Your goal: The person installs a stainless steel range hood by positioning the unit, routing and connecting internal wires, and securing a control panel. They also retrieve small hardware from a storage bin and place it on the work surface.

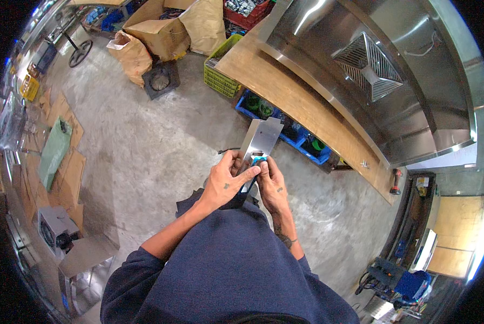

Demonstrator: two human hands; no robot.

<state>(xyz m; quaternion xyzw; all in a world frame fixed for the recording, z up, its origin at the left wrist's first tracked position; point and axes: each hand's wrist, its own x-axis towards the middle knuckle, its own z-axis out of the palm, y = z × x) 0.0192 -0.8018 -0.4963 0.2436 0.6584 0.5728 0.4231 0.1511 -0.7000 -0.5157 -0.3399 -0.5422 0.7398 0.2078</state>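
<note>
A bent sheet-metal piece (262,136) with a rectangular cutout is held out in front of my body. My left hand (226,181) grips its left edge, and the left thumb reaches across toward the cutout. At the near part of the metal is a small blue piece (259,160), whose kind I cannot make out. My right hand (273,186) is closed around it and the metal's right edge, with the thumb on top. Both hands partly hide the metal's lower end.
Ahead to the right, a wooden workbench (307,108) carries a large stainless-steel hood (355,59). Blue bins (307,146) stand beneath it. A drill (396,182) is by its near end. A yellow-green crate (220,81) and cardboard boxes (158,35) lie ahead, flattened cardboard (72,167) at left.
</note>
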